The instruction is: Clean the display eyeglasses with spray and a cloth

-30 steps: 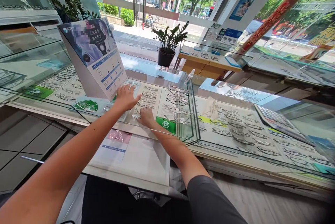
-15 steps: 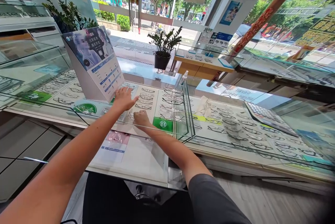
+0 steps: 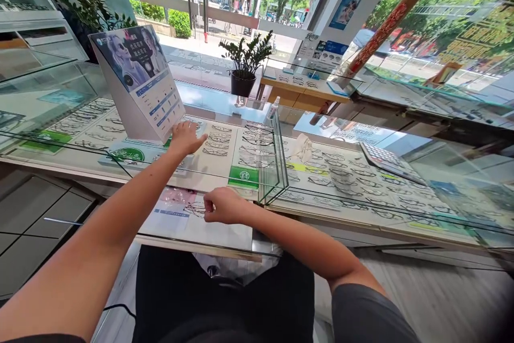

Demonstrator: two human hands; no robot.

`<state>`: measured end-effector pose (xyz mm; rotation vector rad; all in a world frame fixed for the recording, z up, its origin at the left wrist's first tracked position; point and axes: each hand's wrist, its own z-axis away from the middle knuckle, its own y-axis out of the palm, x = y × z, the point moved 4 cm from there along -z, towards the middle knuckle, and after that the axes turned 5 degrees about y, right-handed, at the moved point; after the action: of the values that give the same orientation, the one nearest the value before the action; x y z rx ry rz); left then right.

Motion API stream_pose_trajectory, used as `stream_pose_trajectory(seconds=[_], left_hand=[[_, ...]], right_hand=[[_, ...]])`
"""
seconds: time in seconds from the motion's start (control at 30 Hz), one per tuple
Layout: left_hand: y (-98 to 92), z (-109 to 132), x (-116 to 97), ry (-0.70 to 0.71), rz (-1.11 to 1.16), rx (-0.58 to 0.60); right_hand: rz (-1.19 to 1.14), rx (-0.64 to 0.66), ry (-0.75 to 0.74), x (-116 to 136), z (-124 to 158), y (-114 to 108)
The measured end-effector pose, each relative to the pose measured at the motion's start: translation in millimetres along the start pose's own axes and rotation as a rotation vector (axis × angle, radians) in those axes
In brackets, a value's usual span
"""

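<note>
My right hand (image 3: 225,205) is closed over the lower front shelf, gripping a pair of thin-framed eyeglasses (image 3: 195,209) that sticks out left of the fingertips. Further forward, my left hand (image 3: 186,138) has its fingers spread at the lower right corner of a standing desk calendar (image 3: 158,91); whether it presses on the glass there I cannot tell. Just beyond my right hand, rows of eyeglasses (image 3: 217,141) lie in the display case, beside a green card (image 3: 243,176) with a white emblem. A pink plastic packet (image 3: 179,196) rests left of the held pair.
A potted plant (image 3: 243,78) and a small spray bottle (image 3: 273,107) stand on the glass counter. To the right, another glass case holds many frames, with a calculator-like keypad (image 3: 387,161) and a crumpled cloth (image 3: 302,149) on top. Glass edges run between the cases.
My right hand has come back from the case toward my body, bringing the eyeglasses over the front shelf. My left hand stays beside the calendar. The view has shifted slightly.
</note>
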<state>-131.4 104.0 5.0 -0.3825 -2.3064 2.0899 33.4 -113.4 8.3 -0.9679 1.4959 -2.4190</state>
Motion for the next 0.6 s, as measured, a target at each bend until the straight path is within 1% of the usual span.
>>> stream_pose_trajectory(seconds=[0.07, 0.13, 0.17, 0.23, 0.33, 0.4, 0.47, 0.53, 0.6], left_hand=[[0.9, -1, 0, -0.004, 0.004, 0.002], [1.1, -2, 0, -0.010, 0.009, -0.003], [0.9, -2, 0, -0.013, 0.014, -0.008], [-0.4, -1, -1, -0.011, 0.029, -0.025], [-3.3, 0, -1, 0.008, 0.071, -0.069], [-5.1, 2, 0, 0.026, 0.105, -0.111], [-5.9, 2, 2, 0.033, 0.129, -0.148], [-5.0, 1, 4, 0.025, 0.138, -0.161], [-3.5, 0, 7, 0.006, 0.139, -0.165]], right_hand=[[-0.033, 0.004, -0.046, 14, 24, -22], [-0.034, -0.063, -0.084, 25, 41, -53], [-0.020, -0.114, -0.090, 27, 45, -70], [0.037, -0.211, -0.063, 26, 43, -102], [0.138, -0.302, 0.023, 11, 18, -140], [0.205, -0.326, 0.058, -1, -7, -154], [0.277, -0.321, 0.088, -13, -32, -159], [0.341, -0.306, 0.110, -21, -52, -158], [0.385, -0.285, 0.117, -27, -67, -153]])
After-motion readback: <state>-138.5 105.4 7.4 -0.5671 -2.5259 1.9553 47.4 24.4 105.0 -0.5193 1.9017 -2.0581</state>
